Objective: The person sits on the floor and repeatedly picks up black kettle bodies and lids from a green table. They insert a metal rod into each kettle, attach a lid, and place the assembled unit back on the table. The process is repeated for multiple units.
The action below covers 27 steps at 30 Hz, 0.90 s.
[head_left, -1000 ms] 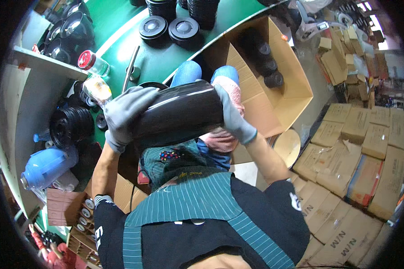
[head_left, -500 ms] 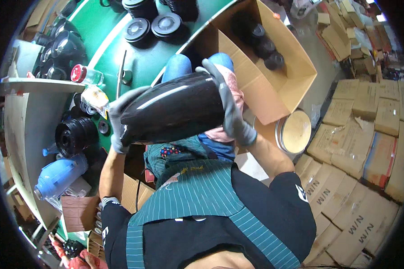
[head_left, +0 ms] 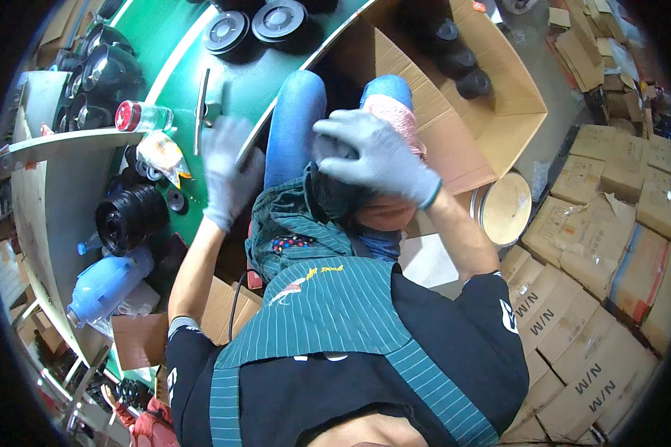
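My right hand (head_left: 380, 153), in a grey glove, is over my lap with its fingers curled round the top of a dark, glossy black shell (head_left: 334, 190). The shell is now upright between my thighs, and much of it is hidden by the hand and the apron. To its left, my left hand (head_left: 227, 175), also gloved, is off the shell near the table edge. Motion blurs its fingers, but they look stretched out, with the thumb apart and nothing in them.
A cardboard box (head_left: 455, 141) with several black parts stands ahead right. On the green table (head_left: 164, 45) are black round lids (head_left: 279, 20), a red-capped jar (head_left: 143, 117) and a metal rod (head_left: 202, 112). A blue bottle (head_left: 108, 287) lies left; stacked cartons (head_left: 581, 246) stand right.
The shell was held sideways between both hands. It has been turned upright and lowered onto my lap. My left hand has let go; my right hand has moved over its top.
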Motion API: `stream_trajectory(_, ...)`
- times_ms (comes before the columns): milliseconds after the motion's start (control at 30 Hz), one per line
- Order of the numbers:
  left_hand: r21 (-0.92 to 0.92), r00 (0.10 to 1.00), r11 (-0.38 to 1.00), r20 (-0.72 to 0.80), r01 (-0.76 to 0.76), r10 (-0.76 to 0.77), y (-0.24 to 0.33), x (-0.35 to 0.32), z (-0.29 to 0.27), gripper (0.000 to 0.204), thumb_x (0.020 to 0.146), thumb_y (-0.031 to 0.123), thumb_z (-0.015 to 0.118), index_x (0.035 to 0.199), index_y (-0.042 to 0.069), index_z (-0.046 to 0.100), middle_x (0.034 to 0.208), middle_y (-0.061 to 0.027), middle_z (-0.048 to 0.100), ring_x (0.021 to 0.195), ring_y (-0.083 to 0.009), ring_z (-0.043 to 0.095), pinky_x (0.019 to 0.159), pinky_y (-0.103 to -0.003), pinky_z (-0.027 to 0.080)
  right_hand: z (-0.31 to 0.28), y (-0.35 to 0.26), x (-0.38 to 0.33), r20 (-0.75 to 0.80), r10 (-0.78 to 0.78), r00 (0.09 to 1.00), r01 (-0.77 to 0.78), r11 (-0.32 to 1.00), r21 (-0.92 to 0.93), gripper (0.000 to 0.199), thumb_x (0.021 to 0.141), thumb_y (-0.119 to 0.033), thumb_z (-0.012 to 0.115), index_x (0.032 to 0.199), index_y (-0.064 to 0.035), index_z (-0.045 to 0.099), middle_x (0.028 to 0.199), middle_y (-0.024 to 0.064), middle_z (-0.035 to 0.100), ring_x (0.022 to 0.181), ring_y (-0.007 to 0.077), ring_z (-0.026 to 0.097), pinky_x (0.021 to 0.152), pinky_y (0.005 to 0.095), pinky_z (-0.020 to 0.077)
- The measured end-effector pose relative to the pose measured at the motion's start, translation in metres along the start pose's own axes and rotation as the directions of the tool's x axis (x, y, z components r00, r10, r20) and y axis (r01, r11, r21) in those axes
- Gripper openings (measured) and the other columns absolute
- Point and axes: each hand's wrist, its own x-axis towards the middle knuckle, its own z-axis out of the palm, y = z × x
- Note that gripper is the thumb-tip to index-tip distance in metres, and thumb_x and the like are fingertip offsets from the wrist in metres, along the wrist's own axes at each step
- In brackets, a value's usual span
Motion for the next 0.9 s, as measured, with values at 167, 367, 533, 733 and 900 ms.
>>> stream_trajectory(167, 0.267, 0.782, 0.736, -0.175, 0.622, -0.598, -0.133, 0.0, 0.042, 0.071, 0.101, 0.045, 0.071, 0.156, 0.005, 0.053, 0.142, -0.0274, 0.063, 0.128, -0.0451, 0.062, 0.11, -0.053, 0.048, 0.053, -0.004, 0.007, -0.306, 0.122, 0.944, 0.009, 0.919, 0.395, 0.052, 0.107, -0.035, 0.065, 0.149, -0.0042, 0.061, 0.145, 0.0211, 0.065, 0.137, 0.0359, 0.062, 0.116, 0.0455, 0.0489)
stream_trajectory(367, -0.501, 0.795, 0.635, 0.216, 0.588, -0.566, -0.077, 0.04, -0.002, 0.051, 0.099, 0.021, 0.081, 0.144, 0.001, 0.068, 0.122, -0.0128, 0.079, 0.102, -0.0165, 0.074, 0.091, -0.033, 0.06, 0.059, 0.007, 0.008, -0.278, 0.462, 0.843, 0.064, 0.426, 0.902, 0.087, 0.114, -0.066, 0.025, 0.169, 0.0018, 0.023, 0.161, 0.0302, 0.047, 0.152, 0.0373, 0.046, 0.13, 0.0476, 0.0327)
stream_trajectory(533, -0.728, 0.867, 0.542, 0.499, 0.421, -0.003, 0.056, 0.091, -0.055, 0.058, 0.093, 0.014, 0.085, 0.147, 0.004, 0.067, 0.119, -0.0107, 0.08, 0.104, -0.0129, 0.071, 0.097, -0.032, 0.059, 0.039, -0.012, 0.011, -0.052, 0.599, 0.799, 0.092, -0.036, 0.995, 0.1, 0.109, -0.078, 0.024, 0.169, 0.0025, 0.025, 0.159, 0.0296, 0.05, 0.149, 0.0379, 0.05, 0.13, 0.0487, 0.032)
stream_trajectory(733, -0.157, 0.828, 0.983, 0.56, 0.096, 0.008, 0.107, 0.088, -0.072, 0.081, 0.096, 0.032, 0.078, 0.156, -0.011, 0.045, 0.119, -0.0287, 0.073, 0.112, -0.039, 0.074, 0.095, -0.044, 0.058, 0.033, 0.029, 0.022, 0.141, 0.459, 0.877, -0.16, 0.002, 0.987, 0.045, 0.111, -0.03, 0.058, 0.142, 0.0019, 0.064, 0.135, 0.0177, 0.071, 0.114, 0.0229, 0.075, 0.097, 0.0361, 0.0623)
stream_trajectory(900, 0.01, 0.922, 1.0, 0.386, 0.02, -0.022, 0.161, 0.075, -0.071, 0.101, 0.098, 0.056, 0.07, 0.164, -0.01, 0.029, 0.165, -0.0341, 0.037, 0.155, -0.0518, 0.034, 0.129, -0.067, 0.018, 0.062, 0.073, 0.037, 0.059, 0.098, 0.993, -0.05, -0.09, 0.995, 0.046, 0.11, -0.029, 0.058, 0.143, 0.0037, 0.063, 0.116, 0.0105, 0.077, 0.104, 0.0169, 0.075, 0.094, 0.0336, 0.0611)
